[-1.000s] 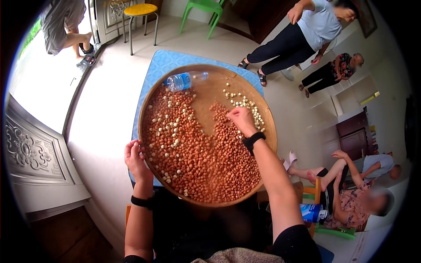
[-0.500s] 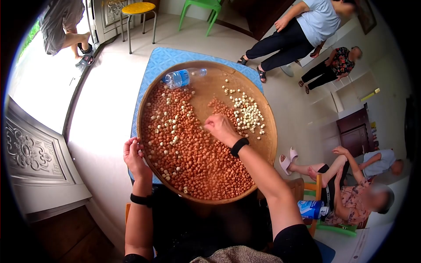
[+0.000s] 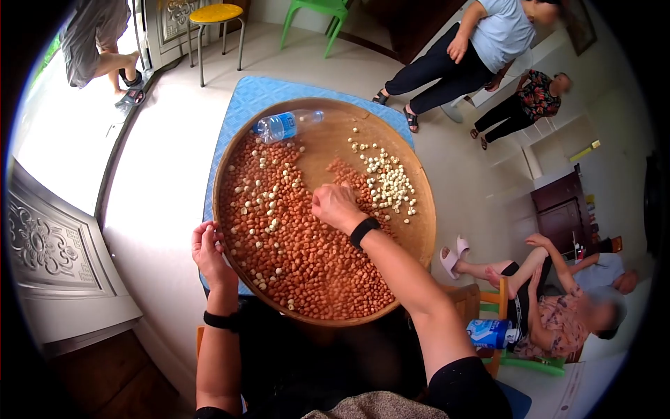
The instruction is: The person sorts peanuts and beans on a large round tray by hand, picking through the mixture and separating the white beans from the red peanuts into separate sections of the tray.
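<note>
A wide round tray (image 3: 413,241) holds many small reddish-brown seeds (image 3: 317,272). Pale round seeds, like peeled lotus seeds (image 3: 391,180), lie in a loose group at its right side, and more are scattered among the brown ones on the left. My right hand (image 3: 336,207) is over the middle of the tray, fingers curled down into the brown seeds; its fingertips and anything in them are hidden. My left hand (image 3: 211,253) is closed at the tray's left rim, fingers bent against the edge. A clear plastic bottle (image 3: 279,127) with a blue label lies inside the tray's far edge.
Under the tray is a table with a blue patterned top (image 3: 246,94). A yellow stool (image 3: 216,14) and a green chair (image 3: 314,17) stand beyond. Several people are around; one sits at the right near a blue-labelled container (image 3: 488,333). An open doorway is at the left.
My right hand has shifted slightly left over the brown seeds, its fingers now lower and more curled. My left hand stays at the rim. The whole view has shifted a little.
</note>
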Available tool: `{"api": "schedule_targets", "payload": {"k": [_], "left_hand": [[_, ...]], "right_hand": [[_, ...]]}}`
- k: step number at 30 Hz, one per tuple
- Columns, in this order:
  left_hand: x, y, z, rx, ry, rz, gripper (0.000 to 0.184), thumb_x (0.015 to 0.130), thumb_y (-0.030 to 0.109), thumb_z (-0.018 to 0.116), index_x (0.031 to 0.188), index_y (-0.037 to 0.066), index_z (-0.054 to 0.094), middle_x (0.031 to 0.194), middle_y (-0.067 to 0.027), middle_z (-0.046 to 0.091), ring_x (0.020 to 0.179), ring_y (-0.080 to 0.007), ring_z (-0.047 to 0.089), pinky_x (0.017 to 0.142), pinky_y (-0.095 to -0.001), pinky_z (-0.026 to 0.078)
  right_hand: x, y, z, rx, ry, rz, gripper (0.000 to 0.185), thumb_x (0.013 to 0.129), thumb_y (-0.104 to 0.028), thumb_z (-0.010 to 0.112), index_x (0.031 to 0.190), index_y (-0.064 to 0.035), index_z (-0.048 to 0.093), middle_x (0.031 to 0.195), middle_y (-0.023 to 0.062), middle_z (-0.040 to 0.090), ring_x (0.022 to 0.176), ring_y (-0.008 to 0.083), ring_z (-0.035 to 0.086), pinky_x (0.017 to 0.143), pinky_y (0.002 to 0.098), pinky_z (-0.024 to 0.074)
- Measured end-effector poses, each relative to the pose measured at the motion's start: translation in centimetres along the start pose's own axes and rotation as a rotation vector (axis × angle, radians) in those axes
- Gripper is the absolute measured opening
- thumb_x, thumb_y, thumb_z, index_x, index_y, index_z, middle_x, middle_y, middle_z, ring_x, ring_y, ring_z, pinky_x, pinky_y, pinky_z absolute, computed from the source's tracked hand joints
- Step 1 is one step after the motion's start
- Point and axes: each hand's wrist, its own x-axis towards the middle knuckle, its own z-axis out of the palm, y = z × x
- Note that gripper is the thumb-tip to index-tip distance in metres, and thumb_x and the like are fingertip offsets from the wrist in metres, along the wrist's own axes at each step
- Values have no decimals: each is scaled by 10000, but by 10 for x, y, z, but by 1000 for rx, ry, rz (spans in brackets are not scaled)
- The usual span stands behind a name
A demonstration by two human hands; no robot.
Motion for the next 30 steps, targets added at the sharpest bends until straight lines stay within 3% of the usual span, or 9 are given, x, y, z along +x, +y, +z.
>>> {"api": "schedule_targets", "payload": {"k": [4, 7, 16, 24, 30], "left_hand": [[-2, 2, 2, 9, 3, 6, 49, 847, 104, 498, 862, 76, 535, 807, 19, 556, 637, -20, 449, 516, -138, 336], [-2, 2, 3, 4, -6, 9, 52, 850, 106, 493, 860, 76, 535, 810, 21, 556, 641, -21, 449, 519, -138, 334], [0, -1, -1, 34, -2, 10, 70, 851, 131, 494, 884, 84, 534, 820, 23, 562, 649, -20, 455, 536, -140, 336], [-1, 0, 0, 41, -2, 23, 61, 849, 118, 494, 857, 79, 541, 817, 25, 560, 654, -26, 446, 532, -144, 332], [-1, 1, 2, 22, 20, 3, 61, 850, 111, 493, 860, 73, 539, 809, 24, 554, 642, -21, 444, 520, -140, 332]], "right_hand": [[9, -3, -5, 86, -98, 107, 193, 683, -201, 594, 717, -12, 582, 781, 191, 588, 774, 316, 571, 825, 431, 383], [14, -2, -5, 94, -185, 175, 199, 648, -184, 603, 713, 4, 591, 761, 201, 608, 747, 320, 593, 709, 405, 471], [-8, 6, -11, 146, -74, 85, 69, 685, -117, 578, 677, -51, 594, 748, 146, 614, 708, 295, 591, 693, 397, 474], [-7, 3, -10, 189, 25, 121, 181, 734, -124, 586, 905, -66, 574, 868, 132, 613, 809, 284, 580, 731, 387, 453], [-2, 4, 4, 243, 3, 162, 109, 759, -114, 554, 826, -37, 594, 861, 146, 614, 800, 285, 587, 713, 388, 465]]}}
